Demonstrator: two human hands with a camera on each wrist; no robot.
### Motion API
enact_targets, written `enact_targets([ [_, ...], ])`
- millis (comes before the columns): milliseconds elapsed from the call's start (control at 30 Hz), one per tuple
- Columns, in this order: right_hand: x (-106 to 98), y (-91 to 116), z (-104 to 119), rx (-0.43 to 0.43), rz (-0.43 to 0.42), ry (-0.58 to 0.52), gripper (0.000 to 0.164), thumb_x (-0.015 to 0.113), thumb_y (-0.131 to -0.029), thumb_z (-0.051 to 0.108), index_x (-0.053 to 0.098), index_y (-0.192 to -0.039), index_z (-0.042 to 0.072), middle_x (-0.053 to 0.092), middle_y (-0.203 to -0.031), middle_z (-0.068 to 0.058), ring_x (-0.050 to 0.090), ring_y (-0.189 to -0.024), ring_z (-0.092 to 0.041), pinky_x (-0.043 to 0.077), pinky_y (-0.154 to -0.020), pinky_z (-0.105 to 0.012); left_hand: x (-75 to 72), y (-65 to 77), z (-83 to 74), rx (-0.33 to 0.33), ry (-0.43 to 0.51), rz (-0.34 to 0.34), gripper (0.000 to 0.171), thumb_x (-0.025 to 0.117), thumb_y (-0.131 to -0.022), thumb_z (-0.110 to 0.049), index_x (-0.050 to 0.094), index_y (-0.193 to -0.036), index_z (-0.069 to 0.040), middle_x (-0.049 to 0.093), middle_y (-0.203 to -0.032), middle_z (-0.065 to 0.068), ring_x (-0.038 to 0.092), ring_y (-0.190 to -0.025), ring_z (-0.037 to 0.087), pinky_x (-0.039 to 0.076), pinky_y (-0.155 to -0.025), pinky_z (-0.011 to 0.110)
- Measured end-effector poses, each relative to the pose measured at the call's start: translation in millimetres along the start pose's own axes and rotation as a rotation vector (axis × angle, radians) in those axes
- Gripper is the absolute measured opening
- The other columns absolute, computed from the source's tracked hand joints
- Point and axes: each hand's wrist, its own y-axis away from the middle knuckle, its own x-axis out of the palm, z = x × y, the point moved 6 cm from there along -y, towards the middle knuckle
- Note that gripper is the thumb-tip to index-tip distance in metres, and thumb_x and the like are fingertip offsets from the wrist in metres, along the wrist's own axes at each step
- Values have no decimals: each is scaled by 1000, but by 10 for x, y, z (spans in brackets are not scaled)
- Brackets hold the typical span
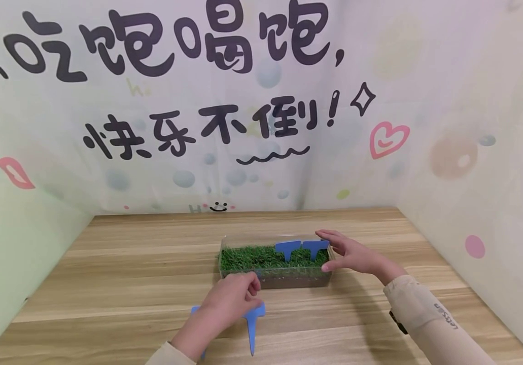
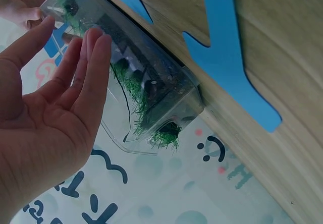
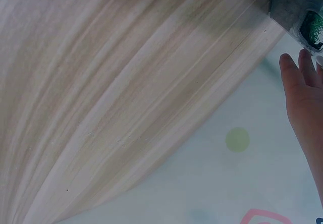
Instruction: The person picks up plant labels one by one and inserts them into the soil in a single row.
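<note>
A clear plastic box [image 1: 293, 280] filled with artificial grass [image 1: 247, 258] stands on the wooden table. Two blue T-shaped plant tags [image 1: 316, 247] are upright in the grass at its right end. My right hand [image 1: 354, 256] holds that end, thumb at the front corner and fingers at the back. My left hand [image 1: 234, 296] hovers before the box's front left, over a blue plant tag [image 1: 252, 332] lying on the table. In the left wrist view its fingers [image 2: 83, 67] are loosely bent, thumb apart, with nothing visibly pinched. Another blue tag [image 2: 222, 52] lies nearby, partly hidden by the left arm in the head view.
The wooden table [image 1: 119, 284] is enclosed by a printed cloth backdrop [image 1: 261, 187] at the back and sides. A round opening [image 3: 314, 30] shows in the box's end wall in the right wrist view.
</note>
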Motion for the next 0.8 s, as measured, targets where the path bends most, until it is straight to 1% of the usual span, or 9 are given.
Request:
enact_targets([
  [67, 0, -1, 1, -2, 1, -3, 90, 75, -90, 24, 21, -158, 3, 14, -163, -26, 15, -149, -52, 17, -119, -65, 18, 8, 8, -7, -1, 27, 19, 78, -87, -21, 66, -98, -11, 68, -88, -4, 63, -78, 10, 52, -66, 25],
  [200, 4, 0, 7, -2, 3, -3, 90, 75, -90, 24, 20, -158, 3, 14, -163, -26, 15, -149, -52, 17, -119, -65, 40, 30, 12, -8, -15, 51, 20, 78, -86, -23, 65, -97, -11, 68, -88, -4, 63, -77, 11, 51, -66, 25],
  [367, 7, -3, 8, 0, 3, -1, 90, 75, -90, 24, 20, -158, 3, 14, -163, -26, 16, -149, -52, 18, -119, -65, 53, 61, 14, -19, -43, 55, 22, 79, -85, -26, 65, -94, -12, 66, -84, -5, 60, -72, 8, 48, -62, 24],
  [500, 8, -3, 8, 10, 3, -4, 90, 75, -90, 25, 20, -158, 3, 14, -163, -25, 15, -149, -52, 18, -119, -64, 75, 90, 23, -29, -76, 48, 23, 80, -83, -28, 62, -85, -15, 59, -73, -9, 51, -63, 6, 42, -57, 23],
  [600, 6, -1, 3, 18, 1, -5, 91, 75, -90, 26, 20, -158, 4, 13, -164, -24, 15, -149, -51, 18, -119, -64, 102, 103, 33, -43, -139, 47, 27, 80, -82, -31, 57, -77, -17, 53, -66, -9, 47, -58, 8, 38, -54, 24],
  [667, 9, -3, 0, 18, 1, -6, 91, 75, -90, 26, 20, -158, 5, 13, -164, -24, 15, -149, -52, 18, -119, -64, 119, 101, 39, -57, -199, 45, 32, 81, -81, -33, 54, -72, -18, 51, -63, -8, 46, -57, 11, 38, -53, 25],
  [733, 10, -7, -13, 25, 0, -10, 91, 75, -90, 27, 20, -159, 6, 13, -164, -23, 15, -150, -51, 18, -119, -63, 132, 90, 37, -77, -274, 45, 34, 82, -80, -36, 55, -71, -17, 53, -63, -6, 49, -57, 13, 43, -54, 28],
  [800, 12, -9, -15, 28, 0, -13, 91, 75, -90, 27, 20, -159, 6, 13, -164, -23, 15, -150, -51, 18, -119, -63, 146, 82, 27, -100, -357, 41, 35, 81, -79, -41, 59, -72, -15, 59, -66, -3, 54, -59, 15, 48, -56, 32],
])
